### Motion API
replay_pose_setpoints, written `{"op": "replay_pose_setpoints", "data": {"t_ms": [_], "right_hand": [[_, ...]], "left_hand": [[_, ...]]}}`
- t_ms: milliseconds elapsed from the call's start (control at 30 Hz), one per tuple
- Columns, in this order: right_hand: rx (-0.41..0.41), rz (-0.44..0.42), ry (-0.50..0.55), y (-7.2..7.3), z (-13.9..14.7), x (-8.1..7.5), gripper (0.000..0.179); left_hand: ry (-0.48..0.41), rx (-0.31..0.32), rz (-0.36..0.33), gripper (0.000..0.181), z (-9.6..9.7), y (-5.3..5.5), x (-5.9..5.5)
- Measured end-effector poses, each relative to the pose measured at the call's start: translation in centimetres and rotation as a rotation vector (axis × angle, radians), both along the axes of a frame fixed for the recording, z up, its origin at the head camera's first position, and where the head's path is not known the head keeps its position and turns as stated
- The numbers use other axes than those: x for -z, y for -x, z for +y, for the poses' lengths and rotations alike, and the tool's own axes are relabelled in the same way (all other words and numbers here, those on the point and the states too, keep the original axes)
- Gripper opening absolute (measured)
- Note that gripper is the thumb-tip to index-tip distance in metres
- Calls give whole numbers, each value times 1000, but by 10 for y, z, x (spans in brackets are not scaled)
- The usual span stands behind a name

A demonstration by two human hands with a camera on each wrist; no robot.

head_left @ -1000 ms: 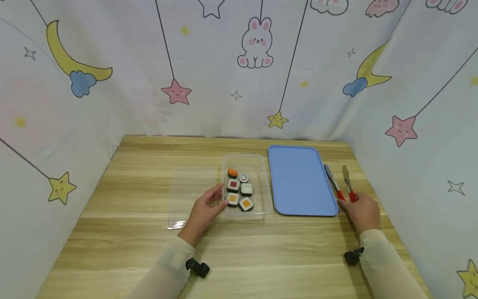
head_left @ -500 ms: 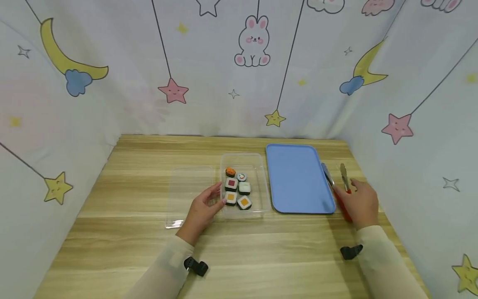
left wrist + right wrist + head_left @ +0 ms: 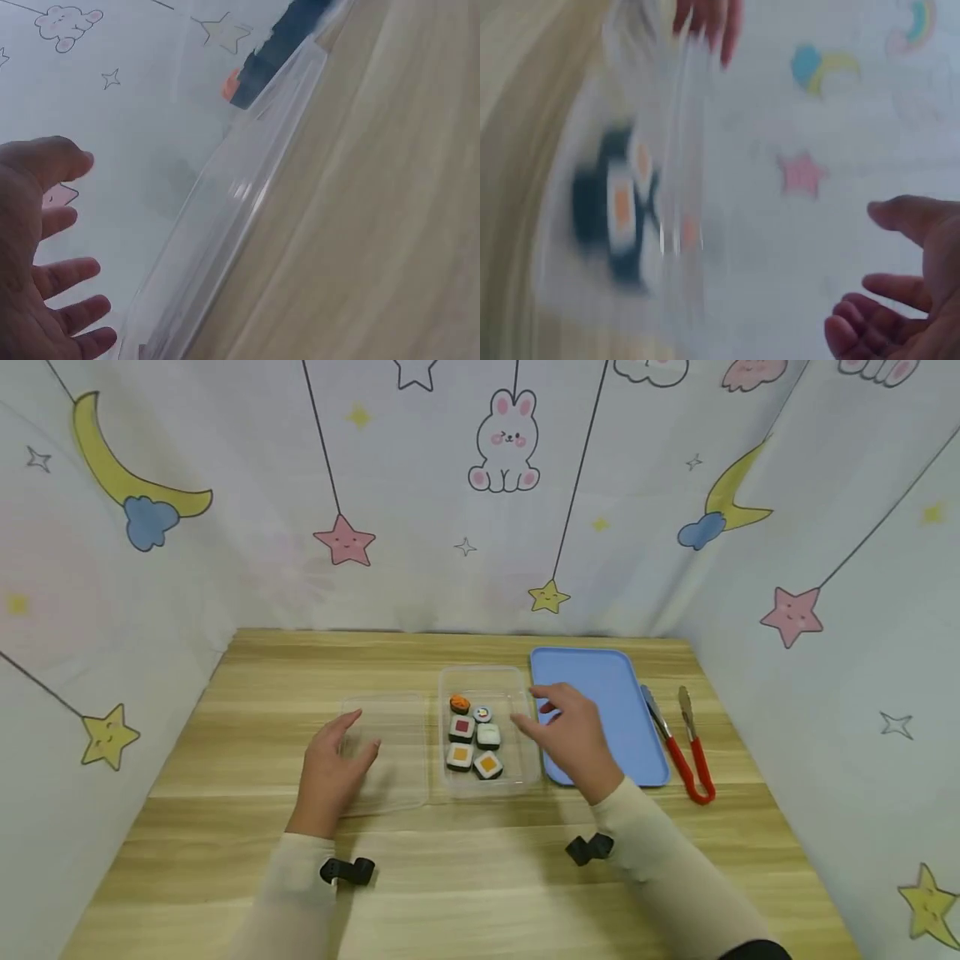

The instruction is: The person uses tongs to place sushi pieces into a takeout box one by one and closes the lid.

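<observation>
A clear plastic box (image 3: pixel 516 752) stands mid-table, holding several sushi pieces (image 3: pixel 488 737) along its left side. To its left lies a clear lid (image 3: pixel 401 752). My left hand (image 3: pixel 327 781) hovers at the lid's left side, thumb and fingers spread and holding nothing; its fingers (image 3: pixel 67 276) also show apart in the left wrist view. Above the left edge of the blue tray (image 3: pixel 618 718), my right hand (image 3: pixel 573 735) reaches toward the box's right side, its thumb and fingers apart and nothing between them. The right wrist view shows this hand (image 3: pixel 900 292) near the blurred box.
Tongs with red handles (image 3: pixel 703 768) lie on the wooden table (image 3: pixel 465 877) just right of the tray. A white curtain (image 3: pixel 420 585) with printed stars and rabbits hangs behind and on both sides.
My right hand has let go of the tongs and moved left toward the box. My left hand has left the box's left edge and moved left over the lid.
</observation>
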State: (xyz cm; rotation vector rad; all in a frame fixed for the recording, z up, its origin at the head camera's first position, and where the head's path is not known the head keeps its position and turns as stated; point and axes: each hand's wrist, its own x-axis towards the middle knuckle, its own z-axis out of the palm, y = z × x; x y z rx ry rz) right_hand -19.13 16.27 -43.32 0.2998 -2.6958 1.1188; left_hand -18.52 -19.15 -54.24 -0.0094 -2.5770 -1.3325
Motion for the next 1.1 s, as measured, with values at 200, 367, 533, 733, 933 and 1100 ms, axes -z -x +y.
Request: {"op": "replay_pose_setpoints", "data": {"t_ms": [200, 367, 533, 733, 933, 1100], "right_hand": [[-225, -275, 41, -7, -83, 10, 47], [-300, -342, -168, -12, -126, 23, 53], [-348, -110, -628, -19, -161, 32, 39], [-296, -35, -864, -16, -184, 57, 22], [-281, -61, -901, -5, -188, 75, 24], [-229, -122, -792, 2, -183, 80, 29]], "left_hand": [[55, 31, -98, 64, -7, 8, 4], [59, 12, -138, 63, -5, 8, 5], [79, -20, -136, 62, -8, 7, 2], [86, -47, -144, 60, -12, 6, 2], [80, -67, -159, 59, -14, 4, 6], [83, -102, -140, 56, -14, 4, 6]]}}
